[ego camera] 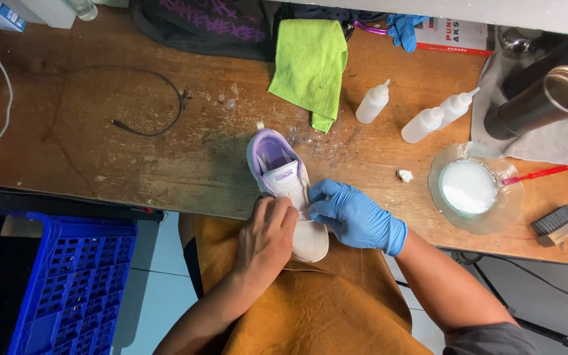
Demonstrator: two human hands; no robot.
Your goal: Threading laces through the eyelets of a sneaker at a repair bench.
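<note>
Lavender-and-white, the shoe point(287, 190) lies at the frame's centre, toe hanging over the wooden bench point(165, 151) edge above a tan apron point(323, 296). The bare left hand point(267, 240) clamps its midfoot from the left; the blue-gloved right hand point(356, 215) pinches the tongue area, so both hands are closed on the shoe, close together. Judging by this, the upper is being worked by hand. Right of centre sit a dish point(474, 190) of white liquid, a brush point(560, 225) and squeeze bottles point(428, 118), so a next move would call for freeing one hand.
</note>
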